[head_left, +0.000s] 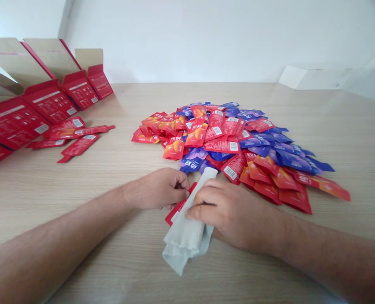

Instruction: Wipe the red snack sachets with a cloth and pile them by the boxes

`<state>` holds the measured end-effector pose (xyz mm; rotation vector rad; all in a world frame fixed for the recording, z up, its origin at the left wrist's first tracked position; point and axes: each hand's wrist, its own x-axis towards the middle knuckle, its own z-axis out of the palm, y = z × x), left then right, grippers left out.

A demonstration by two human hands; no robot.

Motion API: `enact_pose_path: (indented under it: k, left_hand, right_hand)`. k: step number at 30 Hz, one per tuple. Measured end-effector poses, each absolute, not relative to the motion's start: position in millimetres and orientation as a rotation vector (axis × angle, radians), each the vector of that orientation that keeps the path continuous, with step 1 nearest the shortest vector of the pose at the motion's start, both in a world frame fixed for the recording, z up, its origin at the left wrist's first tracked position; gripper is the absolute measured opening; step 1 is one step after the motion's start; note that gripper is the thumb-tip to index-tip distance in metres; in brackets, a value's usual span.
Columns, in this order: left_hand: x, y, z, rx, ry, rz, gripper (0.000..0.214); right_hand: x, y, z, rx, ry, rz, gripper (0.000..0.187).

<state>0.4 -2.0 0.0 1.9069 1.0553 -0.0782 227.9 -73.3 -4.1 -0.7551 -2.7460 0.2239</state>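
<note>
My right hand (227, 209) is closed around a white ribbed bundle (190, 228) with a thin, pale wrapper flaring loose at its near end. The bundle lies slantwise just above the table. Partly under it is a red sachet (178, 210) with a white label. My left hand (162, 189) is closed, its thumb and fingertips pinching the left edge of that sachet. Just beyond both hands spreads a heap of red-orange sachets (196, 135) and blue-purple sachets (291, 161), overlapping each other. The far tip of the bundle reaches the heap's near edge.
Several red cartons (50, 101) with raised flaps stand in a row at the left. A few red sachets (79, 147) lie in front of them. A white box (314, 79) sits at the back right by the wall. The wooden table (127, 253) runs underneath everything.
</note>
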Motion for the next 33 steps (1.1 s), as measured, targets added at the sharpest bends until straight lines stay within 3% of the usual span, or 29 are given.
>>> enact_pose_path:
  k: [26,33]
  left_hand:
    - [-0.5,-1.9,-0.9,1.877,1.064,-0.067,0.012]
    - [-0.7,-1.8,-0.4,1.865,1.069,-0.075,0.013]
  right_hand:
    - [228.8,-72.0,-5.8,-0.769,-2.73,0.231,0.016]
    - [228.3,-70.2,-7.4,-0.841,-2.658,0.214,0.024]
